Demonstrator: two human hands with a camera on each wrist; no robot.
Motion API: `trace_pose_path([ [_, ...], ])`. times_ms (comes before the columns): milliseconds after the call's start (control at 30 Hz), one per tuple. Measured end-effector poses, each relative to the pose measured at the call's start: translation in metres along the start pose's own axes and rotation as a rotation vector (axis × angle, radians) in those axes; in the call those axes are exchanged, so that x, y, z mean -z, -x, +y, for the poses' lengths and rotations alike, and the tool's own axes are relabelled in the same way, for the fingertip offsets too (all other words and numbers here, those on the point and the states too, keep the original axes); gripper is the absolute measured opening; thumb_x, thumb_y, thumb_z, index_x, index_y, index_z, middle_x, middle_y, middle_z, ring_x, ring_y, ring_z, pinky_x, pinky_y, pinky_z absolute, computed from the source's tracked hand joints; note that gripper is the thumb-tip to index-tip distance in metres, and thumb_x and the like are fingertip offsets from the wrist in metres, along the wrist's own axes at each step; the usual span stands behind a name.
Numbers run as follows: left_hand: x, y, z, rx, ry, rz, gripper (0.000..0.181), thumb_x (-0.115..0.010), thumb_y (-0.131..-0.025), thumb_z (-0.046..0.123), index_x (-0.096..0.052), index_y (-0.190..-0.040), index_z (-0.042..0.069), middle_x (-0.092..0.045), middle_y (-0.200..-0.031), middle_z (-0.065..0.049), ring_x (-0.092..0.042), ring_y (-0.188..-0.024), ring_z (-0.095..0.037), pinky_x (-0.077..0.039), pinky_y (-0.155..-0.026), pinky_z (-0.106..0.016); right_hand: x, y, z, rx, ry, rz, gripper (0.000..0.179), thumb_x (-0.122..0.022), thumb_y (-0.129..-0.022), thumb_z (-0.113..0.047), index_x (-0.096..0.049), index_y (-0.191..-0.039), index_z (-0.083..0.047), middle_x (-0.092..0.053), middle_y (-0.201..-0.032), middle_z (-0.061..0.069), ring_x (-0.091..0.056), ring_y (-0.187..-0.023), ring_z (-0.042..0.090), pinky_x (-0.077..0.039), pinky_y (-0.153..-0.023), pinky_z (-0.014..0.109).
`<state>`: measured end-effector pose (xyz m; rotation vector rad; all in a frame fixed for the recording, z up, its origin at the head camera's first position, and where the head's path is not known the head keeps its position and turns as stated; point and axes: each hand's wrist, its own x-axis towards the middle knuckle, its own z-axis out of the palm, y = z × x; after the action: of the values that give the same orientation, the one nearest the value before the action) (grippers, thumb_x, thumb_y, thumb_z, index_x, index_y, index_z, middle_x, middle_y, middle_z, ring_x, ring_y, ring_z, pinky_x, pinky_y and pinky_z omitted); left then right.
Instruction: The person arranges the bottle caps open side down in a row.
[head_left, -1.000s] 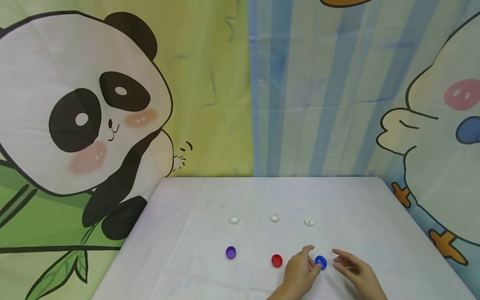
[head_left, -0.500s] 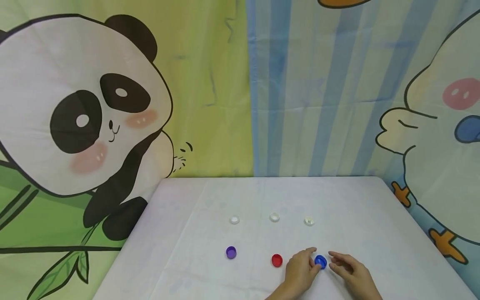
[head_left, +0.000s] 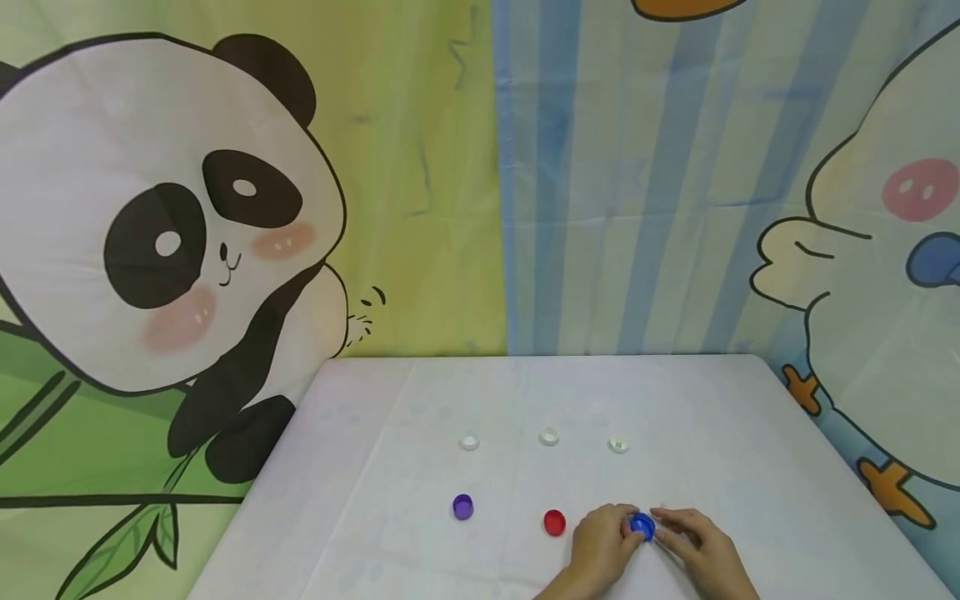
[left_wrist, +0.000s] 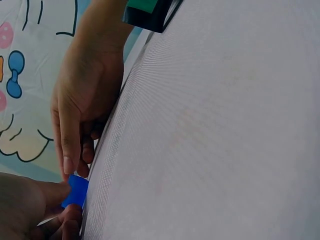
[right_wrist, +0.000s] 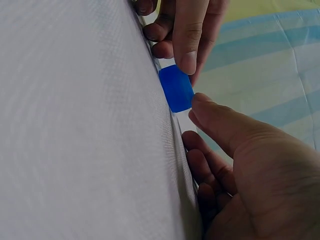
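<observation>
A blue bottle cap [head_left: 642, 526] rests on the white table with its hollow side up, between the two hands. My left hand [head_left: 600, 540] pinches it from the left, thumb at its near side and index finger behind. From the right, my right hand [head_left: 701, 546] reaches in with thumb and index finger apart. In the right wrist view, the right thumb tip comes right at the edge of the blue cap [right_wrist: 177, 89]. The left wrist view shows its side wall [left_wrist: 76, 191] between both hands. Left of the hands lies a red bottle cap [head_left: 554, 522].
A purple cap [head_left: 462, 507] lies farther left in the front row. Behind stand three whitish caps: a left one [head_left: 468, 442], a middle one [head_left: 549, 437] and a right one [head_left: 618, 444]. A panda-print curtain [head_left: 420, 208] hangs behind the table [head_left: 375, 533].
My right hand has moved left to the blue cap, its fingertips arriving at the rim. The left index finger has drawn in to the cap. The other caps have stayed put.
</observation>
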<state>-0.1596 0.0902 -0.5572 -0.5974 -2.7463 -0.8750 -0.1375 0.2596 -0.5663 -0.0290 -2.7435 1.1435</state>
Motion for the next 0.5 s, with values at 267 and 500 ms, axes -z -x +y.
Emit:
trace_pose_path([
  [267,0.0012,0.0000,0.0002,0.002,-0.002,-0.017,0.026,-0.067,-0.078,0.035,-0.065,-0.103,0.028,-0.040,-0.062,0.018,-0.036,-0.055,0.005,-0.027,-0.048,-0.013,-0.0013,0.0006,0.0011,0.002,0.003,-0.007,0.019,-0.068,-0.077,-0.036,-0.067,-0.094,-0.029,-0.059,-0.093,-0.016,-0.052,-0.094,0.000,-0.045,-0.087,0.037],
  [500,-0.0025,0.0023,-0.0042,-0.072,0.027,0.064,0.024,-0.068,-0.077,0.035,-0.065,-0.100,0.028,-0.043,-0.063,0.018,-0.033,-0.054,0.007,-0.024,-0.048,-0.010,-0.0011,0.0015,-0.0007,0.039,0.006,0.018,0.019,-0.070,-0.075,-0.034,-0.068,-0.093,-0.028,-0.059,-0.092,-0.016,-0.051,-0.092,-0.002,-0.047,-0.084,0.027],
])
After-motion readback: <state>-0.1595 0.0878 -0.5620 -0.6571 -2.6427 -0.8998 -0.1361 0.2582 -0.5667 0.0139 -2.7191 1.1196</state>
